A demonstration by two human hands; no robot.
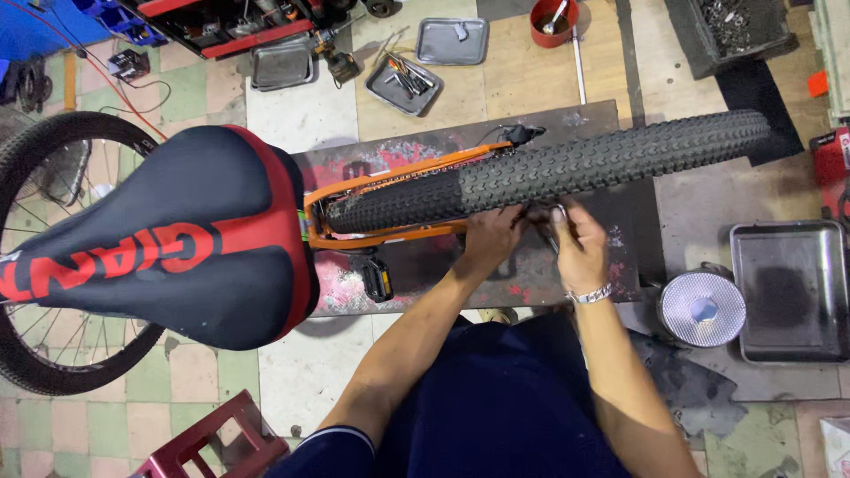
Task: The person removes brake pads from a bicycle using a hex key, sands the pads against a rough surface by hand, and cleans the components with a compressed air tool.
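The tiled workshop floor [301, 115] carried a dark paint-stained metal plate [611, 265]. Directly on the floor lay three shallow grey metal trays [452, 41], a larger rectangular steel tray [788, 292], a red round bowl [553, 22] and a red stool [212, 443].

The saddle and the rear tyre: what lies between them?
In the head view, the orange frame lies between the saddle and the rear tyre, wrapping the tyre's near end.
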